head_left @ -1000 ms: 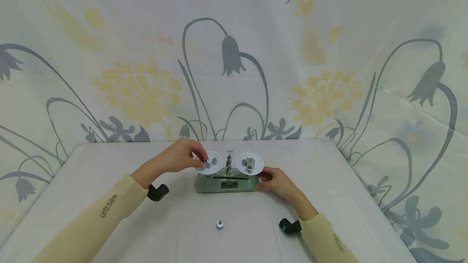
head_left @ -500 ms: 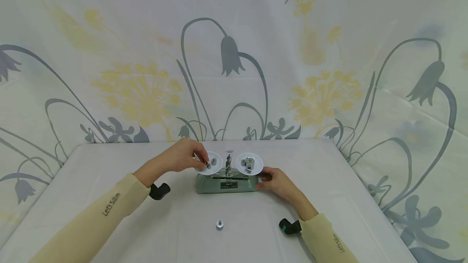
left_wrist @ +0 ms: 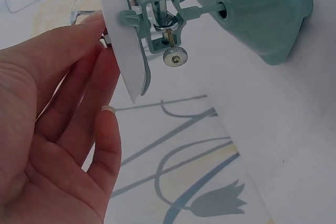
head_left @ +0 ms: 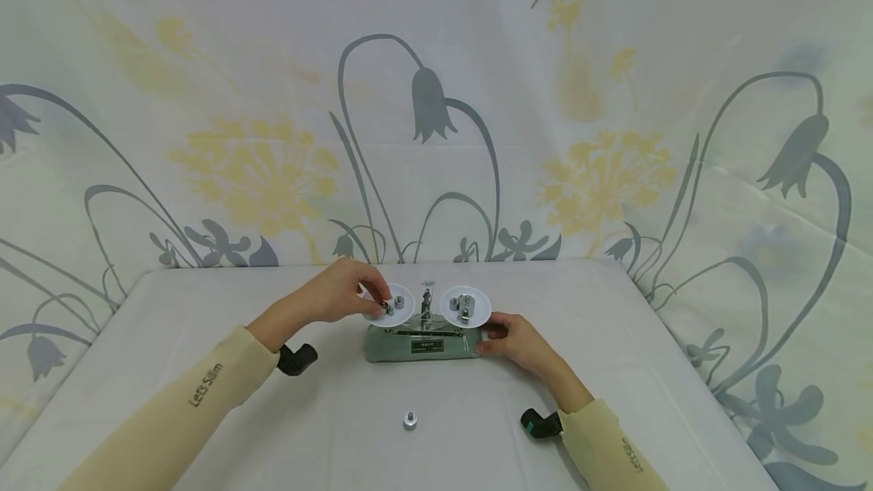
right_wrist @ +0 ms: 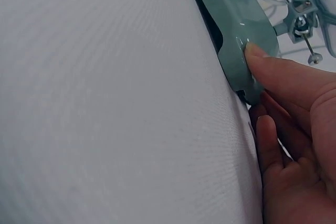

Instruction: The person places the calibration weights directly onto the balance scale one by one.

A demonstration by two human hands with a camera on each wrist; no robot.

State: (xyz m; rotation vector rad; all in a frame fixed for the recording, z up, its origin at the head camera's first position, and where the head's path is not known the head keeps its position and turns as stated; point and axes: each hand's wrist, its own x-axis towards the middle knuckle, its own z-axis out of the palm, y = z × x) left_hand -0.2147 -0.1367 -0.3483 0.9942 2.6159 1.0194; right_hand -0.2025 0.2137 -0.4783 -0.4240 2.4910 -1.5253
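A green balance scale (head_left: 392, 347) with two white pans stands near the back of the table. My left hand (head_left: 348, 290) is at the outer edge of the left pan (head_left: 408, 314), pinching a small metal weight (left_wrist: 106, 39) between thumb and fingers; the pan's rim partly hides it in the left wrist view. Other small weights (head_left: 398, 301) sit on that pan. My right hand (head_left: 520, 341) grips the right end of the base, its thumb (right_wrist: 256, 51) on the green front face. On the right pan (head_left: 483, 301) several metal weights (head_left: 466, 303) stand close together.
A single metal weight (head_left: 410, 420) stands on the white-covered table (head_left: 341, 430) in front of the scale. Behind the table hangs a flower-printed curtain (head_left: 477, 173). Adjusting knobs (left_wrist: 175, 56) stick out under the pans.
My left hand has shifted slightly inward over the left pan with the small weight. My right hand stays in place on the base.
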